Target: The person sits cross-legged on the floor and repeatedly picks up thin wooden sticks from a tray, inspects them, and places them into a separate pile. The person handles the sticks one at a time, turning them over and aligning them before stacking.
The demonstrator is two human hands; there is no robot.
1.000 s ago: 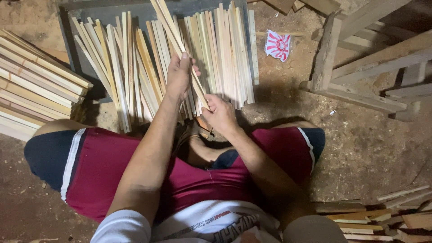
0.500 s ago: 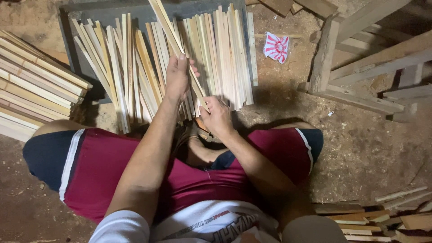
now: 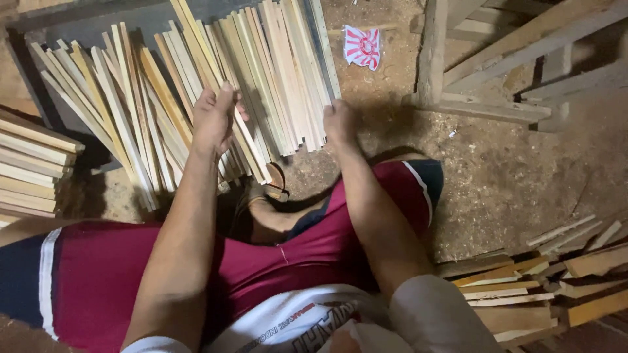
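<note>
I sit on a dirt floor in red shorts, facing a spread heap of thin pale wooden slats [image 3: 281,78] lying on a dark board. My left hand [image 3: 214,119] rests on the heap and grips a long slat [image 3: 196,49] that runs up and left. My right hand [image 3: 340,123] sits at the heap's right edge, fingers curled against the ends of the outer slats; whether it grips one I cannot tell.
A neat stack of slats [image 3: 29,163] lies at the left. A rough wooden frame [image 3: 497,72] stands at the upper right. A red-and-white wrapper [image 3: 363,47] lies on the dirt. Loose offcuts [image 3: 556,274] pile up at the lower right.
My right hand has left the left hand's side and moved right to the heap's edge. The left hand stays on the long slat.
</note>
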